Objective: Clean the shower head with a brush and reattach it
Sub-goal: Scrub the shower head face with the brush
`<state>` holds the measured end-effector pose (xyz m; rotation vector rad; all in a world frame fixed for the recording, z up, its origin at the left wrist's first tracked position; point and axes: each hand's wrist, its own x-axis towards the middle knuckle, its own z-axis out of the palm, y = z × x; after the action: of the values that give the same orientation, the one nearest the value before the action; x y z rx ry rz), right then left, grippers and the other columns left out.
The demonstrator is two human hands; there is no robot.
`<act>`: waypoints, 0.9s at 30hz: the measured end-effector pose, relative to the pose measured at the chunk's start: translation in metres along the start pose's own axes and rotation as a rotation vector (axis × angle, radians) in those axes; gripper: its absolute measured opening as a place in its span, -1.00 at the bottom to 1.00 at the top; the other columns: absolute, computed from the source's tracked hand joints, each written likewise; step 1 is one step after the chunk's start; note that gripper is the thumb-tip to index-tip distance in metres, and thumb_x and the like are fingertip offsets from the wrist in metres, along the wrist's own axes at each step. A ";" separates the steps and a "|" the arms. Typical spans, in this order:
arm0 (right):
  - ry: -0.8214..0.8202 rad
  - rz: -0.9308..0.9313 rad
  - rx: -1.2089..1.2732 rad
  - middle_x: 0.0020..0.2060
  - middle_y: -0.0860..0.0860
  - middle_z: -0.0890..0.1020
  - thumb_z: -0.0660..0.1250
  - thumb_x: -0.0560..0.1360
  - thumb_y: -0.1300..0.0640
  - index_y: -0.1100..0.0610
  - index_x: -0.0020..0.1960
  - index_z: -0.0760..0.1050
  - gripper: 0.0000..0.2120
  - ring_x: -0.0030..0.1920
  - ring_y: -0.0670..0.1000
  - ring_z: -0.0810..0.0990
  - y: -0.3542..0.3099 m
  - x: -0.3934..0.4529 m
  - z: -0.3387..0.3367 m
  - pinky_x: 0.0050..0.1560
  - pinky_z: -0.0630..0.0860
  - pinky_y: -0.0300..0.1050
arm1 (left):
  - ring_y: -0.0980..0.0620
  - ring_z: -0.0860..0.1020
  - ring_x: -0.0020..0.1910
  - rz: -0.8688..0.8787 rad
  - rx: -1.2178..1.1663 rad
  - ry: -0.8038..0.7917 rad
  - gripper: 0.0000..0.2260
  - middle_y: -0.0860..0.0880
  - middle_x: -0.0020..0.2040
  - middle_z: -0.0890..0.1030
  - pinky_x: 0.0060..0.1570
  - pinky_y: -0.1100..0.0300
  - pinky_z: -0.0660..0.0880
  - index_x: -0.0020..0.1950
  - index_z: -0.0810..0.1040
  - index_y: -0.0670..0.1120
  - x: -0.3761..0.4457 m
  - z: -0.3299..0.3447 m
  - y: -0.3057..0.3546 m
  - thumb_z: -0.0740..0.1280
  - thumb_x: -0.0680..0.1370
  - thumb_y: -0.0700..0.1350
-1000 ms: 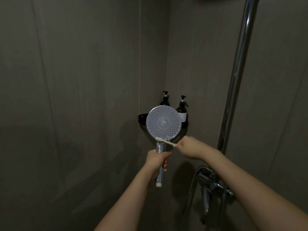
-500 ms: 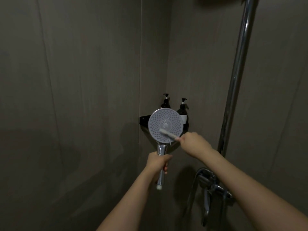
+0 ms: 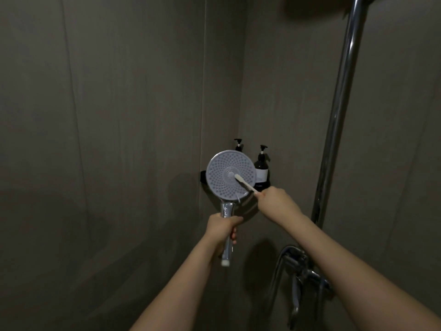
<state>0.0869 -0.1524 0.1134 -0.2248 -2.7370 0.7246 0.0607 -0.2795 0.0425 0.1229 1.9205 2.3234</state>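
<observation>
A dim shower corner with dark, matte walls is seen from above the person's outstretched forearms. A round shower head point(image 3: 230, 175) is held upright in front of the corner, its grey perforated face turned toward the camera and its chrome handle pointing down. The handle is gripped by the left hand point(image 3: 223, 229), whose fingers are wrapped around it just below the face; the handle's white end shows beneath the hand. A pale brush point(image 3: 244, 183) with a slim handle is pinched in the clenched fingers of the right hand point(image 3: 276, 201), just right of the shower head and slightly lower. The brush's bristled end is laid against the face close to its centre. Directly behind the shower head, a black corner shelf point(image 3: 263, 186) is fixed to the wall, and two dark pump bottles point(image 3: 261, 167) are stood on it. Well to the right of the shower head, a chrome riser pipe point(image 3: 338, 111) is run up the wall, with a chrome mixer tap point(image 3: 299, 266) lower down.
</observation>
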 end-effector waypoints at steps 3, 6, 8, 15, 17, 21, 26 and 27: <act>0.014 -0.084 -0.046 -0.36 0.05 0.48 0.10 0.59 0.00 0.17 -0.22 0.49 -0.64 -0.37 0.02 0.45 -0.018 0.000 0.007 -0.36 0.36 -0.15 | 0.12 0.27 -0.73 -0.005 0.036 -0.014 -0.74 -0.01 -0.63 0.34 -0.64 0.39 0.25 -0.34 0.32 -0.12 -0.004 0.005 -0.003 0.34 0.48 -0.30; 0.061 -0.084 -0.019 -0.25 0.10 0.55 0.09 0.59 -0.03 0.18 -0.07 0.55 -0.64 -0.25 0.10 0.54 -0.015 0.004 0.003 -0.26 0.47 -0.09 | 0.12 0.28 -0.72 0.005 0.055 -0.016 -0.75 -0.03 -0.60 0.36 -0.64 0.38 0.27 -0.33 0.34 -0.12 -0.007 0.005 -0.003 0.35 0.47 -0.29; 0.121 -0.038 0.038 -0.21 0.11 0.57 0.09 0.60 -0.02 0.16 -0.05 0.56 -0.66 -0.24 0.11 0.56 -0.007 0.004 -0.002 -0.26 0.50 -0.06 | 0.12 0.28 -0.72 0.021 0.059 -0.003 -0.75 0.00 -0.64 0.36 -0.64 0.38 0.27 -0.34 0.35 -0.12 -0.006 0.002 0.000 0.36 0.46 -0.28; 0.061 -0.046 0.069 -0.30 0.04 0.53 0.10 0.60 -0.01 0.15 -0.10 0.53 -0.68 -0.35 -0.02 0.49 -0.009 -0.005 0.005 -0.34 0.43 -0.15 | 0.11 0.29 -0.72 0.021 0.073 -0.007 -0.75 0.00 -0.62 0.36 -0.64 0.37 0.28 -0.33 0.35 -0.12 -0.009 -0.001 -0.001 0.35 0.47 -0.29; 0.001 -0.037 0.078 -0.24 0.06 0.56 0.12 0.60 0.01 0.19 0.00 0.56 -0.68 -0.28 0.01 0.51 -0.011 -0.007 0.005 -0.25 0.44 -0.15 | 0.12 0.29 -0.72 0.022 0.072 -0.016 -0.76 -0.01 -0.62 0.36 -0.64 0.38 0.28 -0.33 0.36 -0.13 -0.010 0.003 0.000 0.35 0.47 -0.29; 0.064 -0.044 0.082 -0.20 0.13 0.60 0.10 0.60 0.00 0.19 -0.10 0.54 -0.65 -0.31 0.04 0.51 -0.007 -0.005 -0.001 -0.32 0.44 -0.14 | 0.13 0.30 -0.72 0.027 0.091 -0.027 -0.77 -0.04 -0.57 0.36 -0.64 0.37 0.29 -0.31 0.36 -0.12 -0.013 0.005 0.002 0.35 0.47 -0.28; 0.001 -0.003 0.044 -0.33 0.04 0.49 0.11 0.59 -0.01 0.10 -0.30 0.42 -0.66 -0.33 0.02 0.47 -0.006 -0.012 -0.005 -0.34 0.38 -0.14 | 0.13 0.29 -0.71 0.022 0.057 -0.021 -0.77 0.01 -0.62 0.36 -0.64 0.37 0.28 -0.32 0.37 -0.13 -0.014 0.004 0.000 0.35 0.47 -0.29; 0.038 -0.007 0.024 -0.31 0.04 0.50 0.11 0.59 -0.02 0.11 -0.24 0.47 -0.67 -0.33 0.02 0.48 -0.006 -0.013 -0.005 -0.33 0.42 -0.12 | 0.12 0.29 -0.71 0.024 0.070 -0.020 -0.77 0.00 -0.62 0.36 -0.64 0.37 0.28 -0.33 0.36 -0.13 -0.014 0.005 0.000 0.35 0.46 -0.28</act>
<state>0.1002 -0.1579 0.1175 -0.2216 -2.6905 0.7440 0.0752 -0.2769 0.0438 0.1761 2.0028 2.2612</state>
